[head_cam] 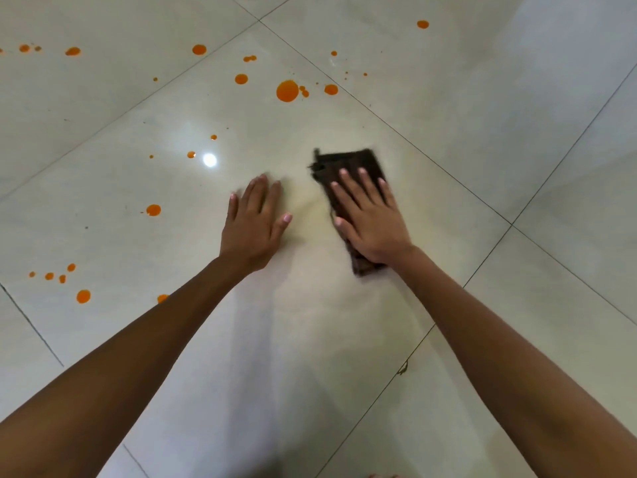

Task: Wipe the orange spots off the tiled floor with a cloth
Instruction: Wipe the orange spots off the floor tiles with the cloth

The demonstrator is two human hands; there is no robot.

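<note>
A dark brown folded cloth lies flat on the glossy pale tiled floor. My right hand presses down on it with fingers spread, palm covering its middle. My left hand rests flat on the bare tile just left of the cloth, holding nothing. Orange spots dot the floor: a large one ahead of the hands, one left of my left hand, and a cluster at the near left. The cloth's edges look blurred.
Dark grout lines cross the floor diagonally. More orange drops lie along the far left and far right. A bright light reflection shines on the tile. A small dark speck sits on a grout line near my right forearm.
</note>
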